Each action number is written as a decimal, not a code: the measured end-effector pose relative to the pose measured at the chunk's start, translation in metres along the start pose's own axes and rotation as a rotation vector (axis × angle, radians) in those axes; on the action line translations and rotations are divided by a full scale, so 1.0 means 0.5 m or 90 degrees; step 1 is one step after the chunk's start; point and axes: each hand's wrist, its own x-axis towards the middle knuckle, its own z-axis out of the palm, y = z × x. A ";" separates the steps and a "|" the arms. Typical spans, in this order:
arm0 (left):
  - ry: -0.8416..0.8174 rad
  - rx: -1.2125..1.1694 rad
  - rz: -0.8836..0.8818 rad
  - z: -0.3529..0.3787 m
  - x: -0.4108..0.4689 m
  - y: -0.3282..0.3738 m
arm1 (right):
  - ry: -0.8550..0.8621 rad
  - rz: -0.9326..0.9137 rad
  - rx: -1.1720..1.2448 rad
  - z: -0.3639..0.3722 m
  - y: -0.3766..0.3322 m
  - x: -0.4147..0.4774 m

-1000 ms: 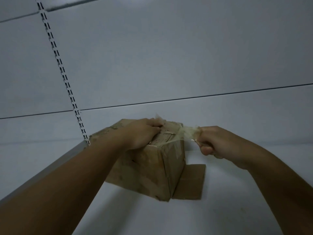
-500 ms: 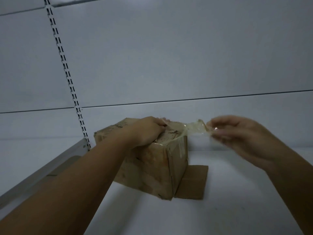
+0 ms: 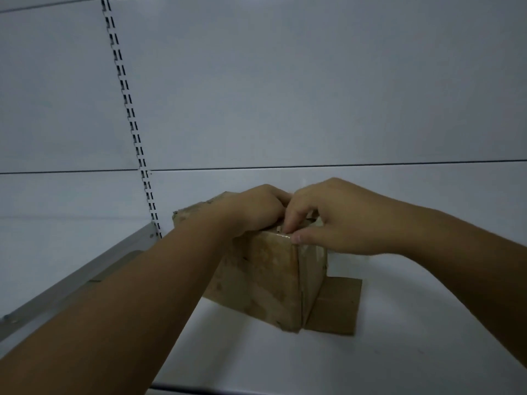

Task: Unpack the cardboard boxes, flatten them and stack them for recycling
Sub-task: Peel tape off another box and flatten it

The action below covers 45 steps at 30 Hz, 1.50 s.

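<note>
I am pressing my left hand (image 3: 256, 212) on the taped box (image 3: 265, 280) while my right hand (image 3: 336, 220) is pinching tape (image 3: 281, 237) at its top edge, needing a firm peel next.

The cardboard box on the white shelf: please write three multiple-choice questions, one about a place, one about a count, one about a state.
1. Where does the loose flap lie?
A. flat on the shelf, right of the box
B. on top of the box
C. against the wall

2. How many hands touch the box's top?
A. none
B. one
C. two

3. What state is the cardboard box in?
A. flattened
C. torn in half
B. upright, unflattened

Key: 1 A, it lies on the white shelf. 2 C, left hand and right hand meet there. 3 B, its sides are vertical.
</note>
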 end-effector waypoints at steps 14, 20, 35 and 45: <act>0.014 0.049 -0.001 0.002 0.000 0.002 | -0.244 -0.026 -0.125 -0.032 -0.004 0.058; 0.019 0.014 -0.017 0.007 -0.003 0.003 | 0.007 -0.200 -0.096 0.010 0.027 -0.023; 0.004 0.121 -0.003 0.019 0.008 -0.005 | 0.441 0.375 0.770 0.145 0.166 -0.057; -0.034 0.127 0.004 0.013 0.002 -0.011 | 0.755 0.514 0.857 0.107 0.266 -0.094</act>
